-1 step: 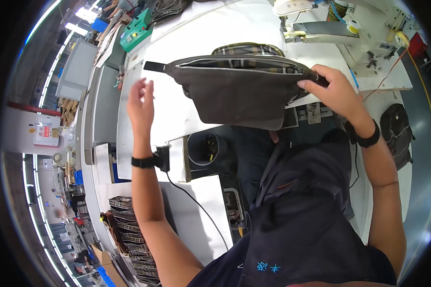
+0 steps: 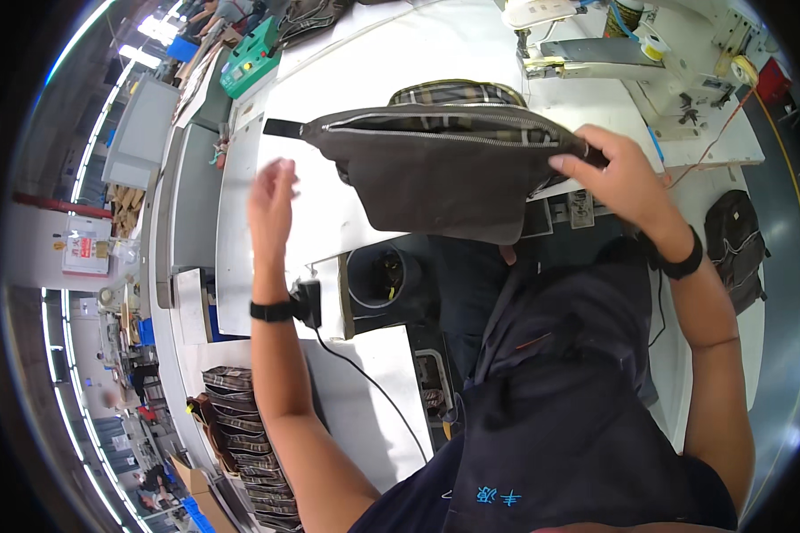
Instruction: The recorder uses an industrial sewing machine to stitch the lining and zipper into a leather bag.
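Observation:
A dark grey-brown bag (image 2: 436, 191) lies across the white worktable (image 2: 400, 44), its long zipper open on a plaid lining and a short black strap (image 2: 282, 129) at its left end. Behind it shows more yellow-edged plaid fabric (image 2: 453, 91). My right hand (image 2: 618, 173) grips the bag's right end, thumb on the front. My left hand (image 2: 274, 197) is raised just below the strap, apart from the bag, its blurred fingers loosely bent and holding nothing.
A sewing machine (image 2: 587, 58) stands at back right, a green device (image 2: 249, 58) at back left. Below are a bin (image 2: 378, 275) and a black cable (image 2: 373, 382). Plaid pieces (image 2: 249, 444) are stacked lower left; a backpack (image 2: 733, 249) sits at right. Other people work far left.
My left hand has moved slightly right and down. The bag has shifted a little left, with my right hand still on its end.

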The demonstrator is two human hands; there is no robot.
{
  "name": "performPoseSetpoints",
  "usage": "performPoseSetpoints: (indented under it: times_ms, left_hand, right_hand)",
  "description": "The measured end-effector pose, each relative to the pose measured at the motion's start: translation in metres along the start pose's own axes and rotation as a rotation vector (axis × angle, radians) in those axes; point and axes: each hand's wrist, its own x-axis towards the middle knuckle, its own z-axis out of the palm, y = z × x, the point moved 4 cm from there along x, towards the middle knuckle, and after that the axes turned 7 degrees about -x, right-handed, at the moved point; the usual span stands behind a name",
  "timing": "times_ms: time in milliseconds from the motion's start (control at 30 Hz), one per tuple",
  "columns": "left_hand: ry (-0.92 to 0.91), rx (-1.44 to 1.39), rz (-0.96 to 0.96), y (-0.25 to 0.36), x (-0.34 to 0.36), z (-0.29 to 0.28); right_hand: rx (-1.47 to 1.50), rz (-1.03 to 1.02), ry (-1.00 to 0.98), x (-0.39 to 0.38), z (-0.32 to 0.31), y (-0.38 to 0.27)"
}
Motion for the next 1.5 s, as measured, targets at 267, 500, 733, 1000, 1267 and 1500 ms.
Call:
performPoseSetpoints:
  times_ms: [267, 500, 733, 1000, 1267, 1500]
  left_hand:
    - [-0.657, -0.795, -0.571, -0.070, -0.164, 0.056]
    - [-0.518, -0.999, -0.817, -0.056, -0.234, 0.042]
    - [-0.205, -0.791, -0.946, -0.036, -0.235, 0.032]
    - [-0.271, -0.212, -0.722, 0.042, -0.142, -0.038]
    - [-0.693, -0.480, -0.893, -0.049, 0.038, -0.031]
    - [-0.316, -0.478, -0.860, -0.092, 0.072, -0.093]
  right_hand:
    - [-0.308, -0.542, -0.069, -0.097, 0.052, 0.002]
    - [-0.492, -0.597, -0.266, -0.138, 0.102, 0.018]
    - [-0.360, -0.413, -0.437, -0.152, 0.150, 0.027]
    - [-0.105, -0.364, -0.702, -0.159, 0.172, 0.022]
    - [-0.153, -0.337, -0.579, -0.145, 0.183, 0.038]
    - [-0.258, -0.152, -0.594, -0.178, 0.175, 0.079]
